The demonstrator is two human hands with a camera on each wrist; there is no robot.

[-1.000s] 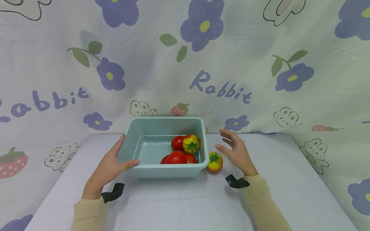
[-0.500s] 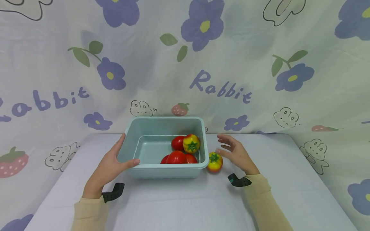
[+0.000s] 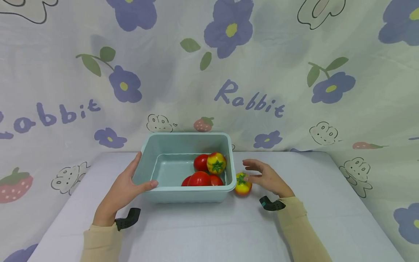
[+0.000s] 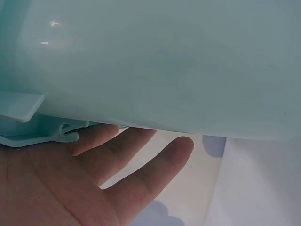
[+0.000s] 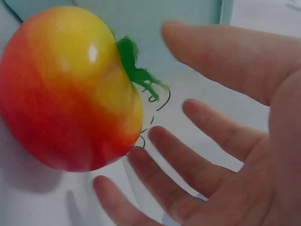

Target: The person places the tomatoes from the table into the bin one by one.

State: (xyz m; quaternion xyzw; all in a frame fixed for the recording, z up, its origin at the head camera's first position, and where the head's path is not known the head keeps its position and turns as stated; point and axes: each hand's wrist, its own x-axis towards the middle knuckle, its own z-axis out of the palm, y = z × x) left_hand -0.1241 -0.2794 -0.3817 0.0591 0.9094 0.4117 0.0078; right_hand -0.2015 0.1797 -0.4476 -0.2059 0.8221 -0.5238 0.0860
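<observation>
In the head view a pale blue-green plastic bin [image 3: 188, 195] sits on the table with several toy tomatoes [image 3: 200, 178] in its right part. One of these, a red and yellow tomato [image 3: 216, 163], shows its green calyx. My left hand [image 3: 126, 189] rests at the bin's front left corner, thumb across the front rim and straight fingers along the left side. Beside the bin's right wall lies another red and yellow tomato [image 3: 243, 185]. My right hand [image 3: 268, 179] is right next to it, thumb overlapping its edge. In the right wrist view the fingers [image 5: 202, 125] are spread, with nothing between them.
A white cloth covers the table [image 3: 203, 233]. Behind it hangs a patterned curtain [image 3: 183, 83] with blue flowers and rabbits. Black wrist cameras [image 3: 129, 219] sit at both cuffs.
My right hand has come down and a little left, its thumb now overlapping the loose tomato. The left hand, bin and tomatoes have stayed put.
</observation>
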